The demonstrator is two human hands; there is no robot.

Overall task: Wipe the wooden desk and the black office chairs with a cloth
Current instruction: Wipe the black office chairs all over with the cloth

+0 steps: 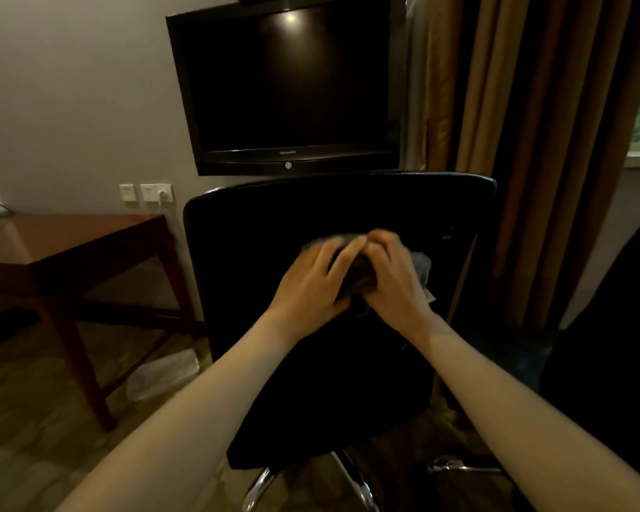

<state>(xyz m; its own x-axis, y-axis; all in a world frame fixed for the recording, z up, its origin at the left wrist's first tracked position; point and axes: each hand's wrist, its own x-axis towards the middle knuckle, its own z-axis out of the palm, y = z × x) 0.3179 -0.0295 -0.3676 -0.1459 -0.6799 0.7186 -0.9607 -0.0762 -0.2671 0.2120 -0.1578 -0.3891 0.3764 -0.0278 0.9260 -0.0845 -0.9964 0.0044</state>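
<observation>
Cloth lies bunched against the backrest of the black office chair, about midway between the backrest's left and right edges and a little below its top edge. Both hands are on it. The left hand rests with fingers spread and fairly straight over the bunch's left side, pressing it to the leather. The right hand has its fingers curled round the right side, though blur at the fingertips makes the exact hold hard to read. A grey flap of cloth pokes out past the right hand toward the backrest's right edge.

The bunch sits directly under and between the palms, so neither hand has to reach. Bare backrest runs out toward both upper corners and down to the seat, and I judge the next sweep can go either way. The wooden desk stands well apart, off the chair's left edge, nearer the left hand.
</observation>
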